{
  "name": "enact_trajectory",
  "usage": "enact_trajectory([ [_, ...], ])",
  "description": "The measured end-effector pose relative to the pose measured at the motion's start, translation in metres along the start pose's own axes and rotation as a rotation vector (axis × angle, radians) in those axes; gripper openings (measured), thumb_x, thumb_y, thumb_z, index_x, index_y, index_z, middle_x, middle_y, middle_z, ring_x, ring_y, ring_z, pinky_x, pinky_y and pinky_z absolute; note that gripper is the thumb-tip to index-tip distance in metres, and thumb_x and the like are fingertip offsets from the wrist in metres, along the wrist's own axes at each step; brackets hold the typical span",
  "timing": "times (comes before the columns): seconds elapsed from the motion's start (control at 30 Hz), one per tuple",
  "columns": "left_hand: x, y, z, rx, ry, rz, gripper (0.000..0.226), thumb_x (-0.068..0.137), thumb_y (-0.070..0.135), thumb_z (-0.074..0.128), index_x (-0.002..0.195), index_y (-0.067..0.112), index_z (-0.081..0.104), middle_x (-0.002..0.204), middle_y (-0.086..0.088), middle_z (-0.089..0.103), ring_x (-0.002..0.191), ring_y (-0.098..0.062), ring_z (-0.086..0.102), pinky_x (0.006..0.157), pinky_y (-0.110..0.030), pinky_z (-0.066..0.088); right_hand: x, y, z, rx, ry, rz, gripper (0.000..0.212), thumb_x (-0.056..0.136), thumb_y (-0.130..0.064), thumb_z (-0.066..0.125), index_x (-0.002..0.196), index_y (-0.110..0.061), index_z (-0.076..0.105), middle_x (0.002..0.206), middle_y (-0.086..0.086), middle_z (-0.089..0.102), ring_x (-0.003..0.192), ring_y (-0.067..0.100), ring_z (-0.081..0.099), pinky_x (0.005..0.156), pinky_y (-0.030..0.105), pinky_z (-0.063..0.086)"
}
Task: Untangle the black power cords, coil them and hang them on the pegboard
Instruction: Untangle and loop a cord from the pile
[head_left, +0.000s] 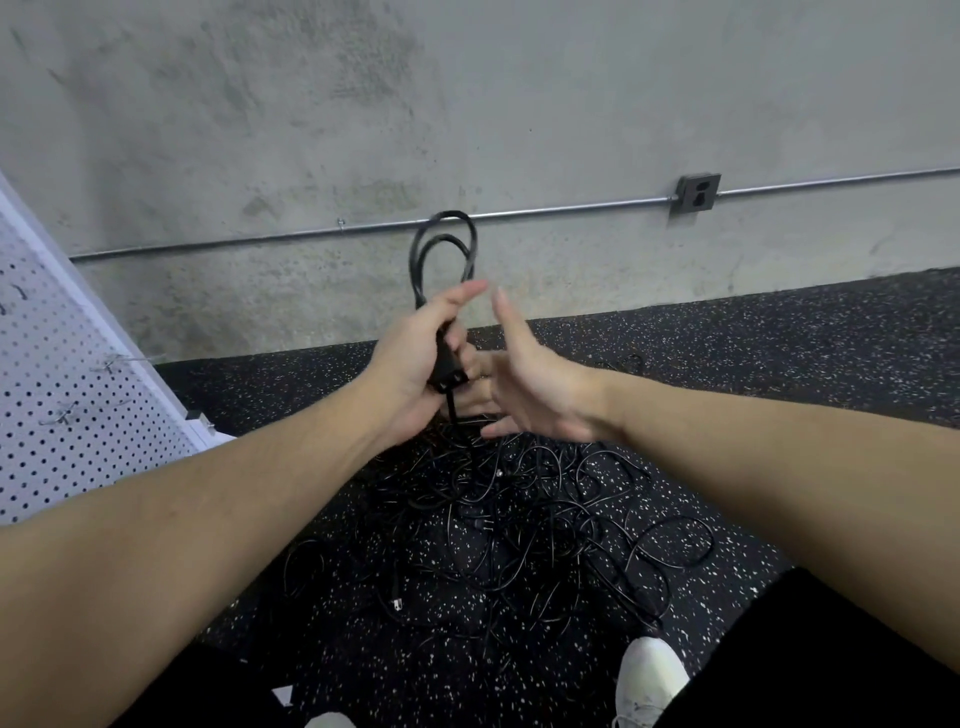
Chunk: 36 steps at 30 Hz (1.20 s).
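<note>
I see a rough, mottled grey concrete wall (311, 104) with a thin, dull metal conduit pipe (545, 210) along it and a grey metal outlet box (696, 193). The black rubber floor (779, 364) looks matt and grainy, flecked with white. The coiled black power cord (441, 249) and the tangled black cords (519, 509) have smooth, slightly glossy plastic jackets. The white perforated pegboard (62, 415) looks smooth, painted, with thin wire hooks (114, 361). The white shoe (652, 675) seems cloth.

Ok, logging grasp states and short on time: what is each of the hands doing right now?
Left hand: gripping the coiled cord.
Right hand: open, fingers straight, holding nothing.
</note>
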<state>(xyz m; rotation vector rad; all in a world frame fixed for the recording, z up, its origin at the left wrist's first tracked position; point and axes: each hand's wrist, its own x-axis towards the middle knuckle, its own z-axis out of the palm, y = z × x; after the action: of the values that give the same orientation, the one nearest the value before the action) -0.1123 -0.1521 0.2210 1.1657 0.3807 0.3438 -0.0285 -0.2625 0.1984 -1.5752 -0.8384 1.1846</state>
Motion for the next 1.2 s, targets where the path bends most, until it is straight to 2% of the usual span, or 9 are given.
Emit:
enact_trajectory([
  [0.1, 0.007, 0.0, -0.009, -0.045, 0.062, 0.01, 0.036, 0.108, 0.015, 0.041, 0.126, 0.028, 0.068, 0.062, 0.002, 0.035, 0.059, -0.015, 0.054, 0.063, -0.029, 0.059, -0.001, 0.004, 0.008, -0.199, -0.07, 0.006, 0.081, 0.088, -0.082, 0.006, 0.111, -0.027, 0.062, 0.113, 0.009, 0.073, 0.114, 0.025, 0.067, 0.115, 0.053, 0.037],
  [0.23, 0.01, -0.001, -0.019, 0.055, 0.096, 0.021, 0.039, 0.111, 0.016, 0.038, 0.13, 0.036, 0.065, 0.06, 0.006, 0.036, 0.052, -0.009, 0.042, 0.054, -0.022, 0.043, -0.012, -0.001, 0.002, -0.438, -0.088, -0.012, 0.071, 0.1, -0.069, 0.019, 0.092, -0.014, 0.065, 0.063, -0.001, 0.056, 0.058, 0.016, 0.049, 0.072, 0.033, 0.044],
  [0.47, 0.016, 0.001, -0.03, 0.332, 0.196, 0.035, 0.031, 0.109, 0.037, 0.047, 0.133, 0.052, 0.059, 0.082, -0.004, 0.049, 0.04, -0.008, 0.051, 0.046, -0.026, 0.049, -0.015, 0.007, -0.022, -0.79, -0.084, 0.057, 0.038, 0.095, -0.046, 0.065, 0.063, -0.026, 0.059, 0.068, 0.001, 0.069, 0.083, 0.023, 0.068, 0.107, 0.037, 0.041],
  [0.57, 0.017, 0.001, -0.043, 0.616, 0.24, 0.058, 0.045, 0.101, 0.05, 0.058, 0.145, 0.05, 0.05, 0.14, -0.019, 0.055, 0.043, -0.007, 0.058, 0.055, -0.029, 0.053, -0.02, -0.002, -0.029, -0.731, -0.009, -0.038, 0.02, 0.098, -0.032, 0.066, 0.082, -0.02, 0.067, 0.063, -0.004, 0.058, 0.057, 0.005, 0.052, 0.069, 0.021, 0.043],
  [0.63, 0.015, 0.001, -0.051, 0.751, 0.226, 0.057, 0.065, 0.091, 0.061, 0.066, 0.151, 0.047, 0.043, 0.149, -0.017, 0.053, 0.046, -0.007, 0.061, 0.061, -0.03, 0.056, -0.021, -0.012, -0.029, -0.756, 0.038, -0.139, 0.012, 0.098, -0.031, 0.066, 0.088, -0.027, 0.072, 0.064, -0.008, 0.054, 0.052, 0.005, 0.044, 0.056, 0.016, 0.037],
  [0.77, 0.007, 0.001, -0.052, 0.909, 0.08, 0.079, 0.101, 0.066, 0.073, 0.073, 0.155, 0.043, 0.036, 0.103, -0.01, 0.073, 0.049, -0.009, 0.061, 0.05, -0.02, 0.049, -0.022, -0.02, -0.037, -0.909, 0.233, -0.168, 0.041, 0.09, -0.05, 0.071, 0.07, -0.015, 0.064, 0.048, -0.014, 0.046, 0.041, 0.002, 0.039, 0.049, 0.02, 0.034],
  [0.87, 0.002, -0.003, -0.047, 0.967, -0.026, 0.045, 0.093, 0.062, 0.06, 0.085, 0.143, 0.042, 0.045, 0.059, 0.009, 0.053, 0.05, -0.01, 0.059, 0.057, -0.026, 0.049, -0.024, -0.018, -0.041, -0.877, 0.359, -0.092, 0.063, 0.077, -0.064, 0.075, 0.053, -0.021, 0.037, 0.045, -0.008, 0.031, 0.04, 0.009, 0.027, 0.052, 0.029, 0.027],
  [1.07, -0.001, -0.014, -0.047, 0.865, -0.075, 0.036, 0.02, 0.095, 0.015, 0.063, 0.105, 0.028, 0.052, 0.077, -0.007, 0.049, 0.054, -0.02, 0.054, 0.063, -0.051, 0.063, -0.025, -0.027, -0.037, -0.213, 0.121, -0.19, 0.024, 0.102, -0.033, 0.056, 0.082, -0.02, 0.061, 0.064, -0.008, 0.041, 0.054, 0.007, 0.035, 0.048, 0.019, 0.028],
  [1.2, -0.008, -0.018, -0.03, 0.675, -0.087, 0.037, 0.019, 0.097, 0.005, 0.046, 0.1, 0.023, 0.052, 0.077, -0.005, 0.045, 0.039, -0.017, 0.045, 0.049, -0.039, 0.057, -0.02, -0.031, -0.027, -0.229, 0.38, -0.331, 0.021, 0.102, -0.033, 0.059, 0.09, -0.021, 0.072, 0.076, 0.001, 0.054, 0.061, 0.01, 0.048, 0.057, 0.025, 0.042],
])
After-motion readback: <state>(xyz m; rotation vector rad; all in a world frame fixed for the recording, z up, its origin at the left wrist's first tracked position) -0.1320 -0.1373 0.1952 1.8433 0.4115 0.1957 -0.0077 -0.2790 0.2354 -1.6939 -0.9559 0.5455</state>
